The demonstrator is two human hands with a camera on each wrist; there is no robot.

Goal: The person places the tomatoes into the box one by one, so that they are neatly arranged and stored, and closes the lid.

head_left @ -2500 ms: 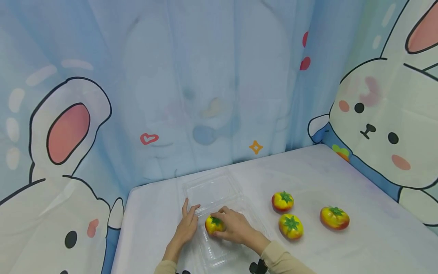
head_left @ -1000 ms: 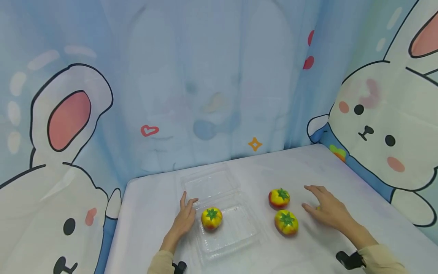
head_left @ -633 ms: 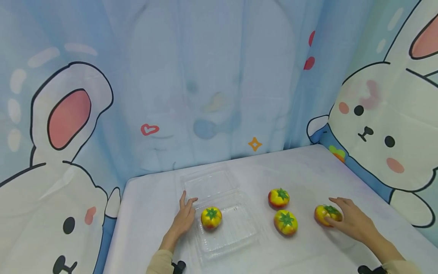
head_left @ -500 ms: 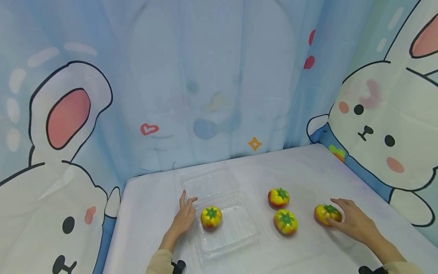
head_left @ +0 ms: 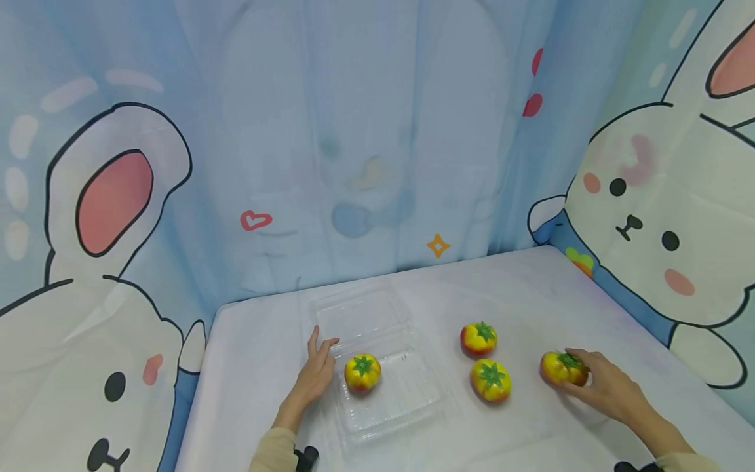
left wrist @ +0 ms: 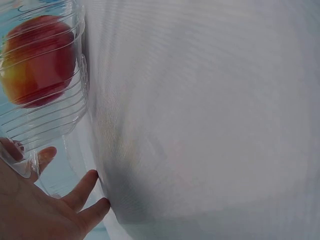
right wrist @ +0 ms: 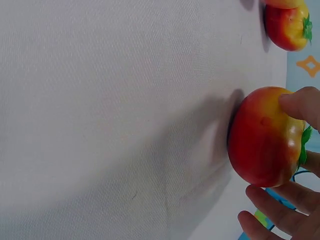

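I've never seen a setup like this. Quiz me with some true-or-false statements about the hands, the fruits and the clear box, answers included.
1. The right hand grips a yellow-and-red fruit. True.
2. Two more fruits, a nearer one and a farther one, lie on the table between the clear box and that hand. True.
3. The box holds three fruits. False: it holds one.
4. The lid is closed. False: it lies open.
5. The left hand grips a fruit. False: it holds none and is at the box's edge.
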